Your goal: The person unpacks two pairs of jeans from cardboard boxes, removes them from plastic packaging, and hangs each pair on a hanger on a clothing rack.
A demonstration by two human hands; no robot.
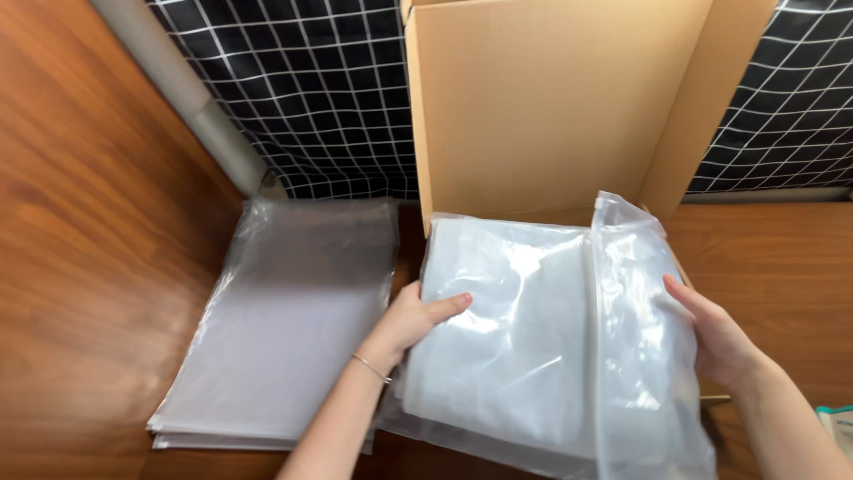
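scene evenly and brightly lit from above. strong white glare on the clear plastic bag (551, 338), milder sheen on the wooden floor (80, 267). shadows soft and faint. focus sharp at centre; slight wide-angle bending toward frame edges.

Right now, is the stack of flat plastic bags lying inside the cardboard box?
No, the stack of flat plastic bags lies on the wooden floor, left of the open cardboard box.

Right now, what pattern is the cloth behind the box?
Black cloth with a white grid, clearest in the head view.
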